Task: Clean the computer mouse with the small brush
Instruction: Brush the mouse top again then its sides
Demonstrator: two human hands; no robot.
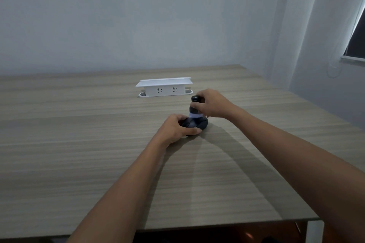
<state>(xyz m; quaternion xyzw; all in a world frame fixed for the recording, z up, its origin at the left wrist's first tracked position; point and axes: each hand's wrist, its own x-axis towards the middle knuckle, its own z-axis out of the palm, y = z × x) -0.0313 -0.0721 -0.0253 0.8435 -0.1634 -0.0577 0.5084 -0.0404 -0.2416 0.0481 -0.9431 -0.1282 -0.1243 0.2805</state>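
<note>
A dark grey computer mouse (199,123) lies on the wooden table (79,144), a little right of the middle. My left hand (177,127) grips it from the left and front, with the thumb along its near edge. My right hand (212,104) holds a small black brush (194,102) upright above the mouse. The brush's pale bristles (194,116) press down on the top of the mouse. My fingers hide part of the brush handle.
A white socket box (165,87) with two outlets stands on the table just behind the hands. The table's near edge (217,225) runs along the bottom, and its right edge (296,94) lies close to the wall and window.
</note>
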